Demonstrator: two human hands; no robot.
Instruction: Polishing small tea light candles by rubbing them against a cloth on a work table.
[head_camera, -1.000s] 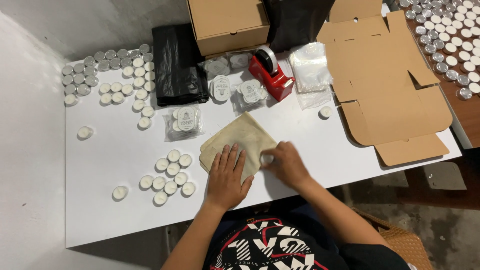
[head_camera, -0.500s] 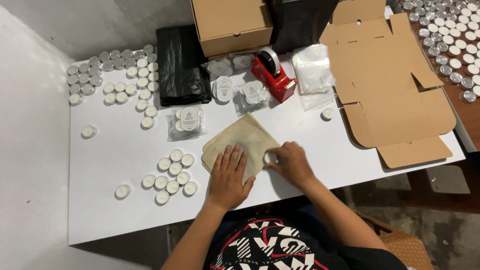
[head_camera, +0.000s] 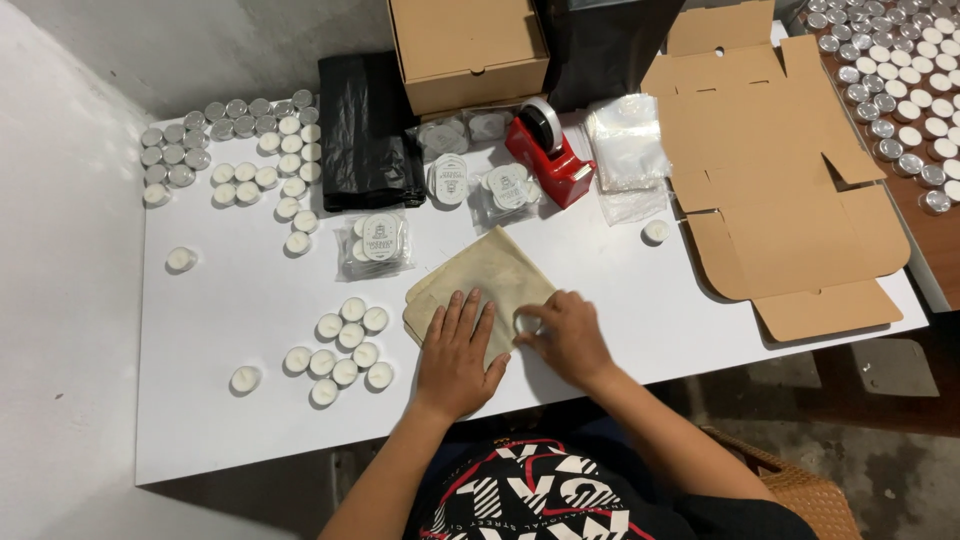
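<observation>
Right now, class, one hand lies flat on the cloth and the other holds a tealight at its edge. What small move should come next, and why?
Probably set the tealight down beside the cluster of tealights to the left. The right hand grips it on the beige cloth, which the left hand pins flat, as if wiping it, and the loose cluster lies close by on the white table.

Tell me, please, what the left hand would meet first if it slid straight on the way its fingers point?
The left hand lies flat on the tan cloth, fingers pointing away and slightly right. Past the cloth's far edge, it would probably meet the bagged candles beside the red tape dispenser.
</observation>
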